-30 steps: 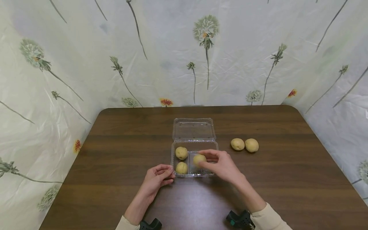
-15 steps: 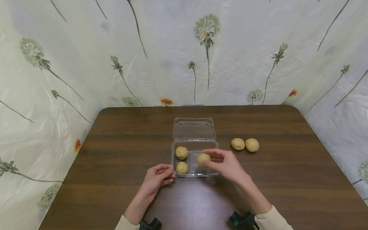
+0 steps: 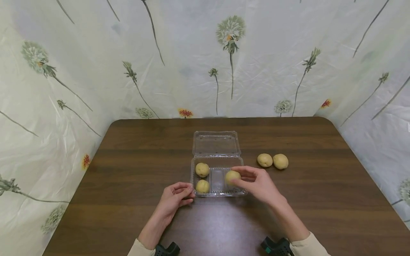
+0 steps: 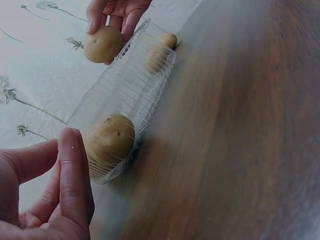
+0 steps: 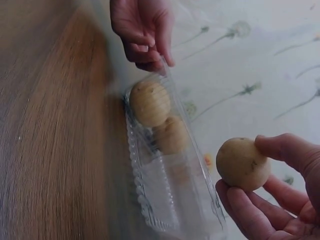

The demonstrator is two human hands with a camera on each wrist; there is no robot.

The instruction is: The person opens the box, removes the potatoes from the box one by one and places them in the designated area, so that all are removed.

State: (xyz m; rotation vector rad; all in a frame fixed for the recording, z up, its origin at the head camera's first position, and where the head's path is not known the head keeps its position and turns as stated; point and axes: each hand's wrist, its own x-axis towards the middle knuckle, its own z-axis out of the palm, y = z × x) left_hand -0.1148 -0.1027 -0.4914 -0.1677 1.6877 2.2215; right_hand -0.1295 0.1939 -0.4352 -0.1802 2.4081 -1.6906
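A clear plastic clamshell box (image 3: 219, 181) lies on the table with its lid (image 3: 216, 144) folded back. Two potatoes sit along its left side, one behind (image 3: 202, 170) and one in front (image 3: 202, 186). My left hand (image 3: 175, 199) pinches the box's front left corner between thumb and fingers. In my right hand (image 3: 260, 185) a third potato (image 3: 232, 177) is held by the fingertips, over the right part of the box. The right wrist view shows this potato (image 5: 243, 164) above the box's rim, clear of its floor.
Two more potatoes, a left one (image 3: 264, 160) and a right one (image 3: 280, 161), lie side by side on the brown wooden table (image 3: 144, 156), right of the box. A floral sheet (image 3: 192, 46) hangs behind the table and along both sides.
My right hand has moved to the right with its potato, from the middle of the box towards its right side. The left hand has stayed at the corner.
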